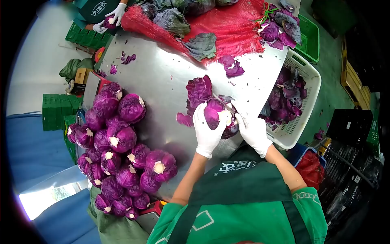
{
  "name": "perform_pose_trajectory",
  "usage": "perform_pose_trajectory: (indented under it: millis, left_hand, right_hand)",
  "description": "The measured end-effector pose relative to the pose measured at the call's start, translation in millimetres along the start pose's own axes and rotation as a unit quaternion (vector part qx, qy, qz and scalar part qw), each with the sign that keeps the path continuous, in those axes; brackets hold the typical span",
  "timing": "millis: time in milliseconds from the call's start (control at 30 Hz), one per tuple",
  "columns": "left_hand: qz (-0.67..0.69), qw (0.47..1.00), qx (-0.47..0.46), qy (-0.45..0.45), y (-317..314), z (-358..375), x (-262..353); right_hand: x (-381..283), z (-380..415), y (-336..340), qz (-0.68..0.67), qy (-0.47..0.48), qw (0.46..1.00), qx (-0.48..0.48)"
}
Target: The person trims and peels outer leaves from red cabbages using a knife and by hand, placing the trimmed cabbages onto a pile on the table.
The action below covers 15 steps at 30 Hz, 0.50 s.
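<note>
- Gripping a red cabbage [214,114] at the centre of the frame, the left hand [207,132] wraps its gloved fingers around the near side of the head, clamped firmly on it.
- The right hand [254,132] presses against the cabbage's right side, apparently closed on a knife [224,103] whose thin blade lies across the top; the grip itself is hard to make out.
- The blade runs close to the left fingers, so a slip on the smooth, round head could likely nick the glove.
- The cabbage sits near the right edge of the steel table [162,77]; if the hold loosens, it may roll off towards the white basket [302,71] on the right.
- A loose outer leaf [199,90] stands up behind the head and could tear unevenly or drop on the table instead of in the basket.
- The pile of trimmed cabbages [118,150] at lower left is heaped near the table's edge; a knock might send some rolling.
- A co-worker's gloved hands [111,18] at upper left work well apart.
</note>
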<state>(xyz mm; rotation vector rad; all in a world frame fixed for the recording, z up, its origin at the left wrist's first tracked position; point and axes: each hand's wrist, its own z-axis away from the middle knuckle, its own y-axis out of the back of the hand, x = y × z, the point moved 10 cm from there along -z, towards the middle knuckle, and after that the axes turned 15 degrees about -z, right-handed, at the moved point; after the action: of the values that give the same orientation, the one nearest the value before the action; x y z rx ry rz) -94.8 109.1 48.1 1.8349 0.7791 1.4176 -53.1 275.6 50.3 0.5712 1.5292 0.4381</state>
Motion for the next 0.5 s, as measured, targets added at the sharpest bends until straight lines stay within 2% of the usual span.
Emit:
perform_pose_trajectory:
  millis: [33,100,133,167,233,267,300,367,500]
  left_hand:
    - [0.0,1.0,0.001,0.003,-2,1,2]
    - [0.011,0.999,0.033,-0.005,5,6,7]
    - [-0.001,0.999,0.027,-0.039,8,14,13]
    - [0.011,0.997,0.035,-0.073,13,20,24]
    - [-0.002,0.996,0.04,-0.077,9,22,22]
    - [-0.011,0.997,0.067,-0.033,6,28,8]
    - [0.015,0.998,0.053,-0.003,3,23,-1]
    - [0.069,0.997,-0.002,0.028,-2,9,-10]
    - [0.069,0.997,-0.021,0.028,-3,2,-9]
  right_hand:
    - [5,-4,-1,-0.019,-0.015,1.0,0.008]
    - [29,-12,8,0.011,0.013,0.995,0.101]
    - [63,-26,19,0.014,-0.127,0.991,0.049]
    - [72,-35,30,-0.01,-0.108,0.993,0.047]
    - [82,-46,42,-0.052,-0.061,0.996,0.039]
    - [69,-40,38,-0.032,-0.007,0.999,0.031]
    - [51,-29,36,-0.01,0.048,0.999,0.024]
    - [5,-14,22,0.013,-0.004,0.996,-0.087]
    - [-3,-3,1,0.012,-0.043,0.989,-0.138]
